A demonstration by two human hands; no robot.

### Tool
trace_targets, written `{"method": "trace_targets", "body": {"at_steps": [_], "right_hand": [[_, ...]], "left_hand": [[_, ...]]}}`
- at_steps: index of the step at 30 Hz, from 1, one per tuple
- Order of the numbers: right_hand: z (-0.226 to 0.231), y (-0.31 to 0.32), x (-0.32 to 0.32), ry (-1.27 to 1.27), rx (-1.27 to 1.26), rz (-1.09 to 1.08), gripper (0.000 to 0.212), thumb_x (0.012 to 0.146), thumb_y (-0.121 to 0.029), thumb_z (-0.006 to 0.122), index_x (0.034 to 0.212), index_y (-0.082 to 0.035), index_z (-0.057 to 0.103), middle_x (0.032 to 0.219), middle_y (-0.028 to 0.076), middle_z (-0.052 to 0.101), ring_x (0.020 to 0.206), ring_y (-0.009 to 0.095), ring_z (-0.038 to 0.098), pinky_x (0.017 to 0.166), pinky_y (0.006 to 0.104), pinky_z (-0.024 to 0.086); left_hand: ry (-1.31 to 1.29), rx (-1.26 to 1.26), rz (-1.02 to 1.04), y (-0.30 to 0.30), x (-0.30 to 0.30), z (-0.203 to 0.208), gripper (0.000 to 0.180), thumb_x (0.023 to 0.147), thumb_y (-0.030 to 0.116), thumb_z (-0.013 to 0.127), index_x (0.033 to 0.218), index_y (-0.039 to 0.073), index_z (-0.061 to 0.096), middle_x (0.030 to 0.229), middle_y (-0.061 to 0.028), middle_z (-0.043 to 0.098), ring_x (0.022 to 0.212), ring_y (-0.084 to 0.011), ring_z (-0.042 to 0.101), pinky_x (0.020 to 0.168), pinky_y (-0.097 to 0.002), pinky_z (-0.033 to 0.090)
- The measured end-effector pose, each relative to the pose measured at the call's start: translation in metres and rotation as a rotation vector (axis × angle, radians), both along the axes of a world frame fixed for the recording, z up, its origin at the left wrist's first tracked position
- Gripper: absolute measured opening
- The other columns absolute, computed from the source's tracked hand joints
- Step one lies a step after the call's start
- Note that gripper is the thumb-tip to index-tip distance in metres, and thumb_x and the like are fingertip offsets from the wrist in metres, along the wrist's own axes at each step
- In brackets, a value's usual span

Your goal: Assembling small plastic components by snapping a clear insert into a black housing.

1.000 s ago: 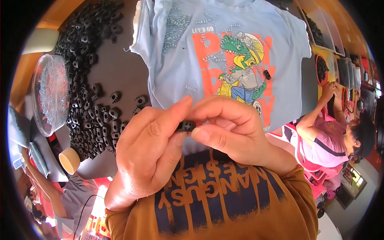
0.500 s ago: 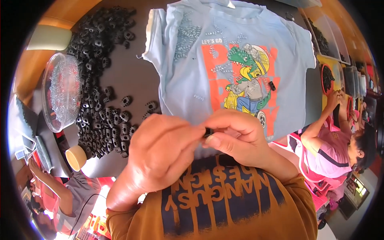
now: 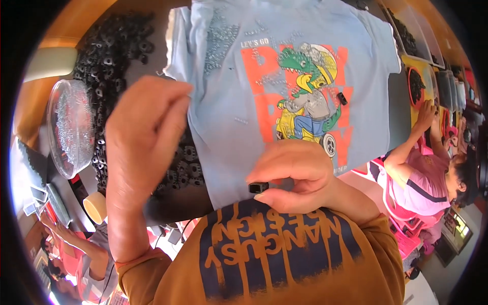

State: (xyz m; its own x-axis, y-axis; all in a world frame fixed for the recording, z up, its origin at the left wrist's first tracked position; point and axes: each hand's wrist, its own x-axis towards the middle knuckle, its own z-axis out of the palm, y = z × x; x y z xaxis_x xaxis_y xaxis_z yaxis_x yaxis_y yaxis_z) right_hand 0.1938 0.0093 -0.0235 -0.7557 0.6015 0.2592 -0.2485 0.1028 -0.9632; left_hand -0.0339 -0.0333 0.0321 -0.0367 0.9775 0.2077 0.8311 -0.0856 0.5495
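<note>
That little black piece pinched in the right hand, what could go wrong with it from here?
The small black piece sits only at the fingertips of the right hand, so it might slip and drop. It could then be hard to pick out among the heap of similar black pieces. The left hand hovers over the light blue T-shirt edge and may ruck it.

There is a single view, taken from a wide fisheye camera worn on the person's head and aimed steeply down over the chest at the counter [image 3: 152,203] in front. It sits very near: the left hand [image 3: 142,137] and right hand [image 3: 295,175] fill the middle of the picture, with the person's own orange shirt [image 3: 274,259] along the lower edge. Straight edges bow toward the dark round rim, where a co-worker [image 3: 432,173] shows at far right.
</note>
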Motion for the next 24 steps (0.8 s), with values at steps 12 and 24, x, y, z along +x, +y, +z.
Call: {"method": "trace_targets", "body": {"at_steps": [12,24], "right_hand": [[0.004,0.002,0.003,-0.023,0.034,0.035,0.018,0.074,-0.002,0.072,0.091,0.002,0.068,0.076,0.007,0.064,0.057,0.013,0.054,0.048,0.0243,0.038],[-0.001,-0.007,-0.002,-0.038,-0.056,-0.187,0.018,0.074,-0.001,0.073,0.091,-0.004,0.068,0.077,0.002,0.064,0.060,0.012,0.053,0.048,0.0242,0.037]], "left_hand": [[0.188,0.023,-0.241,-0.004,0.032,-0.035,0.025,0.066,0.003,0.067,0.090,0.007,0.062,0.081,-0.0057,0.055,0.073,-0.0249,0.057,0.067,-0.0347,0.043],[-0.521,-0.167,-0.076,-0.028,0.037,0.004,0.019,0.070,-0.012,0.064,0.084,0.000,0.061,0.078,-0.0095,0.061,0.068,-0.0219,0.060,0.059,-0.0289,0.046]]}}
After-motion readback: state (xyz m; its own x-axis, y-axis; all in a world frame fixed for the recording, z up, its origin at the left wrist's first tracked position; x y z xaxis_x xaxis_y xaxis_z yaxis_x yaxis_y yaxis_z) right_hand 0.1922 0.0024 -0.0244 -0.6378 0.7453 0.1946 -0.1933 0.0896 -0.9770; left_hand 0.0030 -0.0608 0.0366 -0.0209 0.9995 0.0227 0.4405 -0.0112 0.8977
